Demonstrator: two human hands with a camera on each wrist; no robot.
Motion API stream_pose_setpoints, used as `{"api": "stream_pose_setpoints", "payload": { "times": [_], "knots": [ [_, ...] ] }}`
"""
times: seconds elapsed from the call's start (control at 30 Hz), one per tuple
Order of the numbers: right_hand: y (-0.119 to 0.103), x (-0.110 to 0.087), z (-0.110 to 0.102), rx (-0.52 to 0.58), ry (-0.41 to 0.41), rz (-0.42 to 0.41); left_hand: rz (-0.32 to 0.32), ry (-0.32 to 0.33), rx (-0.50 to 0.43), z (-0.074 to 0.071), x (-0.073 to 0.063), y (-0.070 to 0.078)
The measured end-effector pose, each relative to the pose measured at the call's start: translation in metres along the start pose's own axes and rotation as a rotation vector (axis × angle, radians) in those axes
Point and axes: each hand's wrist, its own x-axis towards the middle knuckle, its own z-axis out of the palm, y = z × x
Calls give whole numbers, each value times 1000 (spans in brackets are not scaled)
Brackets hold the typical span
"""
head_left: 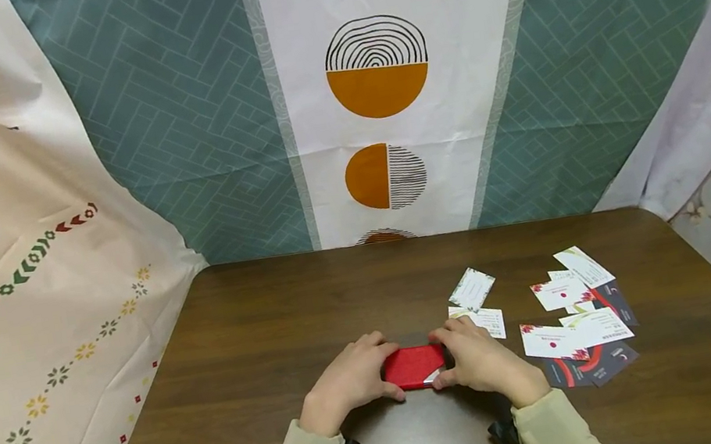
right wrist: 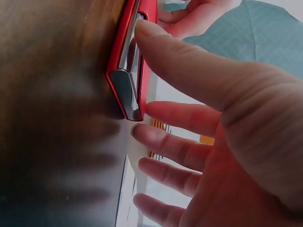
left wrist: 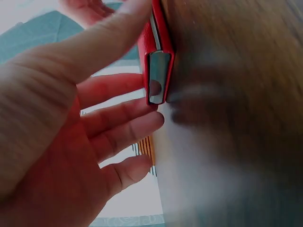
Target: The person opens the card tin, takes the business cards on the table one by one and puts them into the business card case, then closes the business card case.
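Observation:
A red business card case (head_left: 414, 367) with silver metal trim lies on the table between my two hands. My left hand (head_left: 357, 382) holds its left end, thumb at the near edge and fingertips at the far edge. From the right, my right hand (head_left: 482, 360) grips the other end the same way. In the left wrist view the metal end of the case (left wrist: 158, 78) faces the palm, and the lower fingers are spread apart. The right wrist view shows the thumb on the trimmed edge of the case (right wrist: 127, 90). Whether the case holds cards cannot be seen.
Two white cards (head_left: 472, 289) overlap just beyond my right hand. Further right lie several loose business cards (head_left: 595, 326), white and dark, in overlapping groups. The brown wooden table (head_left: 240, 337) ends at a patterned curtain (head_left: 368, 93) behind, with cloth on both sides.

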Motion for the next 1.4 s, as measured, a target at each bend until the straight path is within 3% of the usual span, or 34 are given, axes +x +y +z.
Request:
{"api": "stream_pose_setpoints", "payload": {
  "times": [0.47, 1.0, 1.17, 1.4],
  "knots": [
    [-3, 4, 0, 8, -23, -11, -34, 11, 84, 0, 1, 3],
    [-5, 3, 3, 33, -29, 32, 80, 66, 190, -1, 4, -2],
    [-5, 3, 4, 29, -35, 31, 84, 40, 134, -5, 2, -4],
    [-4, 3, 2, 31, -33, 33, 63, -36, -16, -11, 3, -9]
  ]
}}
